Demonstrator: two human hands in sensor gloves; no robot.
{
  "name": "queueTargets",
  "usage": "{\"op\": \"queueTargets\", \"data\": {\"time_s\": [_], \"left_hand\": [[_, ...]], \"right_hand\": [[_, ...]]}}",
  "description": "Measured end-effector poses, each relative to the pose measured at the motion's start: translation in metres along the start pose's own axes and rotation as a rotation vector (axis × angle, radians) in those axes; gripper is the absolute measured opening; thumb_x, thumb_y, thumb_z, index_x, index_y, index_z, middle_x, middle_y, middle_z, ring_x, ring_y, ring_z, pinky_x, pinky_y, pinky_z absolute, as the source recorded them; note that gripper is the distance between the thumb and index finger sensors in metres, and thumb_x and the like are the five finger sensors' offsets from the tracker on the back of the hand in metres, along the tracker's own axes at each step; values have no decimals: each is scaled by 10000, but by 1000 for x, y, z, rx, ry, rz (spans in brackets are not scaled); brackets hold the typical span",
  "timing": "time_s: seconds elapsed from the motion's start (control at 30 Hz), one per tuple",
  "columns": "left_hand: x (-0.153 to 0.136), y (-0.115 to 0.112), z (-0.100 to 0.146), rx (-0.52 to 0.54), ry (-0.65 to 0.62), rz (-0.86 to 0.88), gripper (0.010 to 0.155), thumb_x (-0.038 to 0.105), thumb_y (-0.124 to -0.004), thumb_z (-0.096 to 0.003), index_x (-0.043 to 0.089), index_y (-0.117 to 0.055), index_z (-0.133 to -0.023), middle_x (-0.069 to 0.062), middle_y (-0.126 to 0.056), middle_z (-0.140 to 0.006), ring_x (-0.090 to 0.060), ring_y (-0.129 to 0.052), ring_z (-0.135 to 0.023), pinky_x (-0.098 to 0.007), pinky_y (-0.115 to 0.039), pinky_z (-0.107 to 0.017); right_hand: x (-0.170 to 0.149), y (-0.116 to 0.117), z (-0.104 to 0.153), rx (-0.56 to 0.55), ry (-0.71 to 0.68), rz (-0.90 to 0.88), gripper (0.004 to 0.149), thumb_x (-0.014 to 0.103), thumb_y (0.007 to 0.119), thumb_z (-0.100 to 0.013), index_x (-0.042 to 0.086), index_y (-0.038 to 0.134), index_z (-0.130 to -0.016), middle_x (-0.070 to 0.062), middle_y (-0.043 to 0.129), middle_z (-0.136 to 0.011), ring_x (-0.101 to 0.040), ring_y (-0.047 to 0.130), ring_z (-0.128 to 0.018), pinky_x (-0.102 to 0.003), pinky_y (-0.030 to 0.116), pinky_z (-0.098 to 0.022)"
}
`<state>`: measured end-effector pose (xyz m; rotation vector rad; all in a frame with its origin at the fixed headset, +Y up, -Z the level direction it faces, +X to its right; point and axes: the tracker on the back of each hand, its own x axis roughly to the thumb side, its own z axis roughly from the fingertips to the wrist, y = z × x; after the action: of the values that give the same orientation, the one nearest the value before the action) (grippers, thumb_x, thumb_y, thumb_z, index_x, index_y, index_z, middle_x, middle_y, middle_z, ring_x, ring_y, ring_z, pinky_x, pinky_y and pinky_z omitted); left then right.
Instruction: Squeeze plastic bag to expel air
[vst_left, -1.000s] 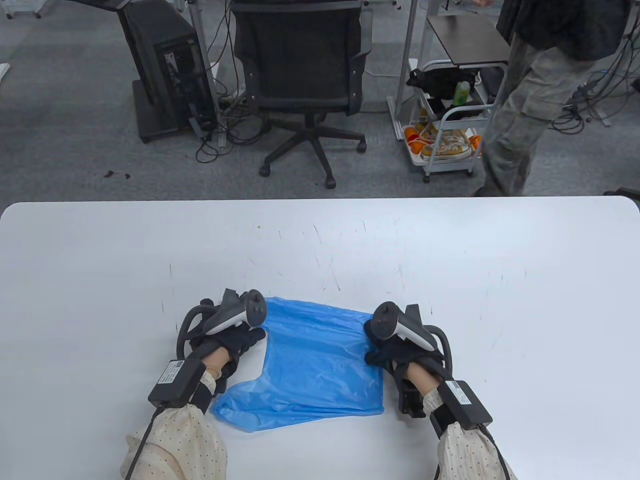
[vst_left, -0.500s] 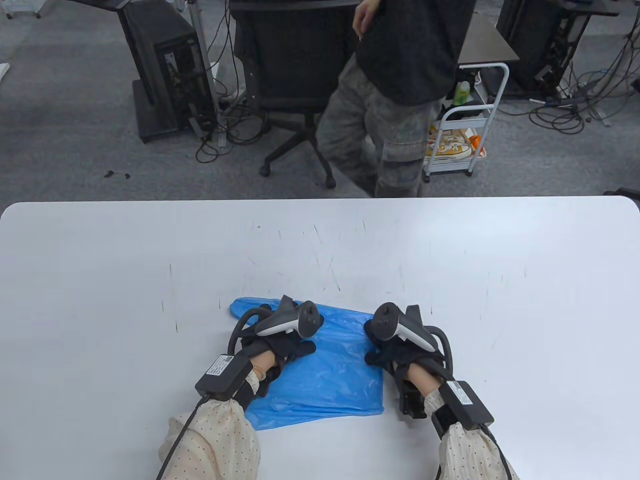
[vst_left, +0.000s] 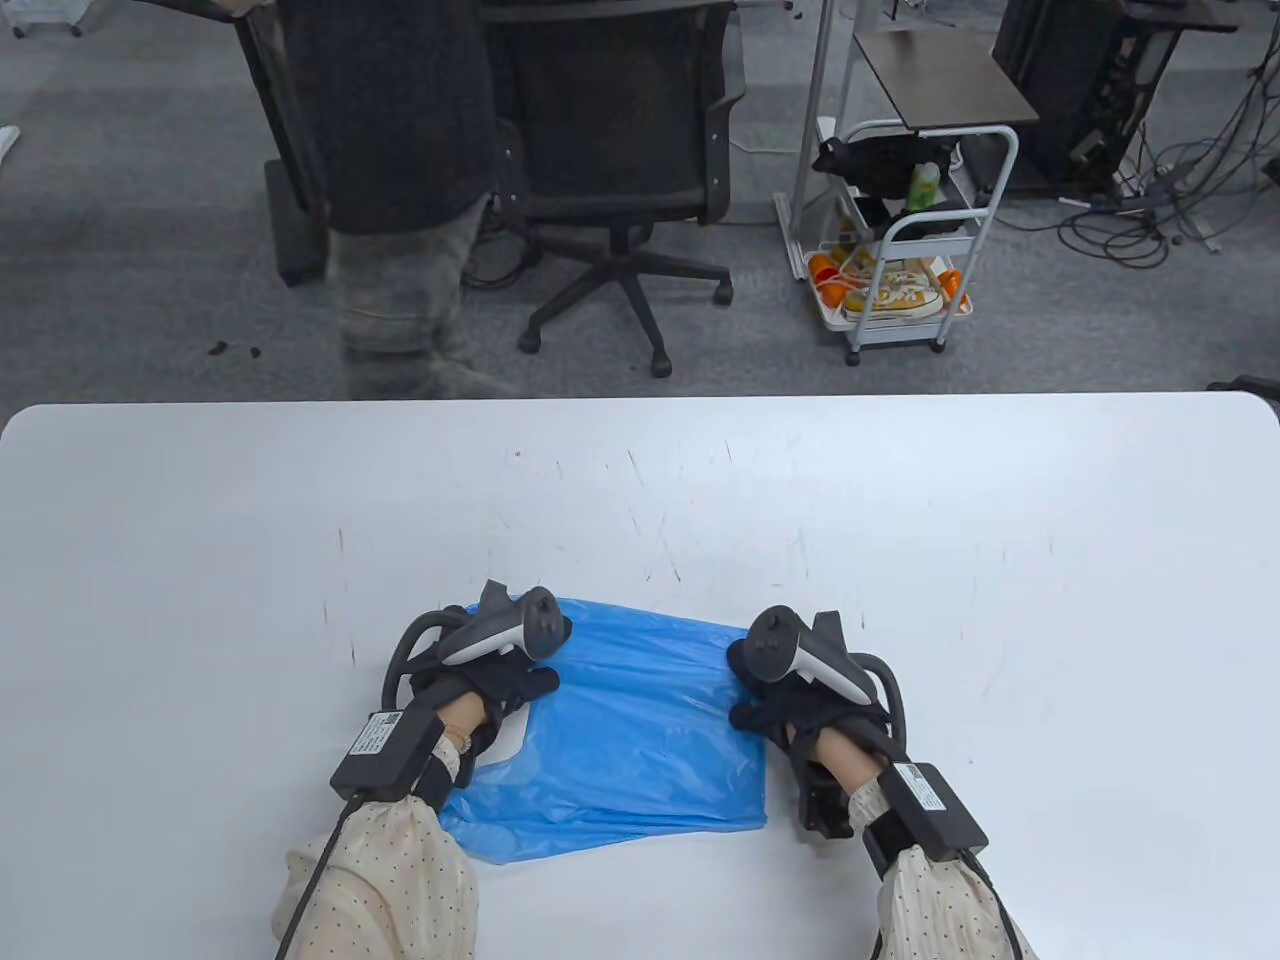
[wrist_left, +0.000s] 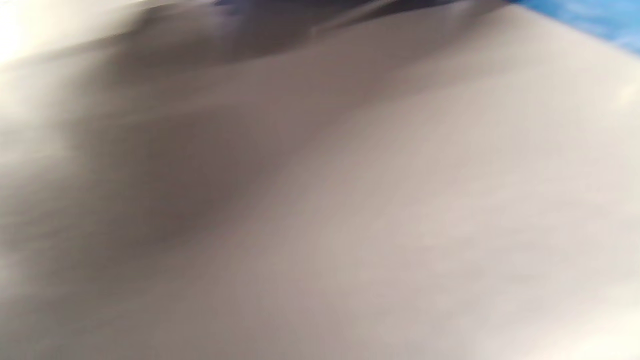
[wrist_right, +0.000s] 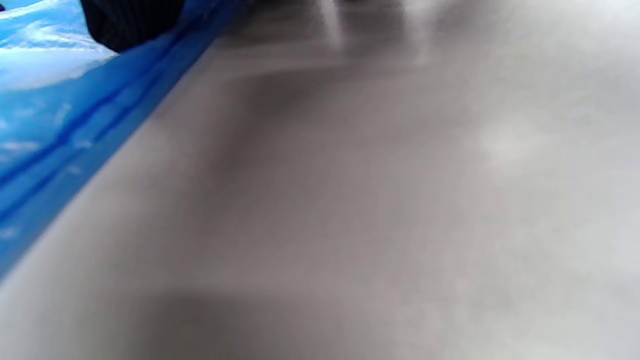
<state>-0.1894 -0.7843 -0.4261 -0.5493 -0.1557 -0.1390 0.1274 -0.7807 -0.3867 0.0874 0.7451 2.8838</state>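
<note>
A blue plastic bag (vst_left: 640, 730) lies flat on the white table (vst_left: 900, 520) near its front edge. My left hand (vst_left: 505, 685) rests flat on the bag's left part, fingers pointing right. My right hand (vst_left: 765, 700) presses on the bag's right edge, fingers spread on top of it. The right wrist view shows the bag's edge (wrist_right: 60, 115) with a dark gloved fingertip (wrist_right: 130, 20) on it. The left wrist view is blurred; only a corner of the bag (wrist_left: 600, 15) shows.
Beyond the table's far edge stand an office chair (vst_left: 610, 150), a white cart (vst_left: 900, 260) with shoes, and a person (vst_left: 390, 180) walking past at the left.
My left hand slid right across the bag, then back to its left part. My right hand has stayed on the right edge. The person behind the table walked from right to left.
</note>
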Motion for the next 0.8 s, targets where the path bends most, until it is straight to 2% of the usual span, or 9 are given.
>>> {"op": "queueTargets", "data": {"time_s": [0.1, 0.4, 0.6, 0.67, 0.73, 0.8], "left_hand": [[-14, -3, 2, -5, 24, 31, 638, 597, -557, -462, 568, -277, -1035, 267, -216, -1190, -44, -282, -1141, -547, -276, -835], [-23, -5, 6, 14, 62, 15, 642, 602, -551, -458, 552, -289, -1041, 253, -238, -1195, -65, -287, -1148, -557, -286, -832], [-19, -3, 9, 16, 74, 111, 677, 597, -567, -460, 480, -311, -1076, 167, -228, -1219, -157, -248, -1163, -612, -260, -819], [-13, 4, 17, 75, 66, 81, 699, 606, -564, -458, 478, -271, -1079, 164, -171, -1220, -164, -204, -1166, -617, -240, -817], [-8, 12, 30, 182, 84, 50, 712, 608, -565, -458, 475, -252, -1083, 158, -120, -1220, -172, -162, -1166, -623, -224, -815], [-5, 20, 42, 262, 88, 42, 721, 613, -564, -457, 476, -238, -1085, 158, -100, -1221, -173, -144, -1168, -629, -211, -813]], "right_hand": [[1, 0, 0, 4, 1, 1, 679, 480, 677, -469, 428, 317, -1043, 120, 177, -1176, -289, 114, -1090, -696, 240, -715], [3, -3, -1, 17, 16, 20, 664, 471, 683, -475, 436, 333, -1038, 121, 190, -1176, -292, 136, -1091, -692, 244, -717], [6, -10, -3, 36, 31, -67, 632, 461, 660, -488, 392, 403, -1062, 72, 230, -1195, -321, 136, -1093, -711, 142, -695], [10, -16, 1, 0, 30, -61, 639, 467, 649, -487, 345, 436, -1078, 44, 232, -1203, -325, 68, -1083, -718, 93, -677], [13, -21, 9, -70, 10, -37, 688, 483, 637, -485, 357, 325, -1084, 48, 161, -1202, -314, -36, -1061, -715, 31, -661], [17, -26, 17, -143, -2, -4, 689, 485, 639, -482, 352, 335, -1086, 44, 170, -1204, -319, -32, -1061, -716, 31, -658]]}}
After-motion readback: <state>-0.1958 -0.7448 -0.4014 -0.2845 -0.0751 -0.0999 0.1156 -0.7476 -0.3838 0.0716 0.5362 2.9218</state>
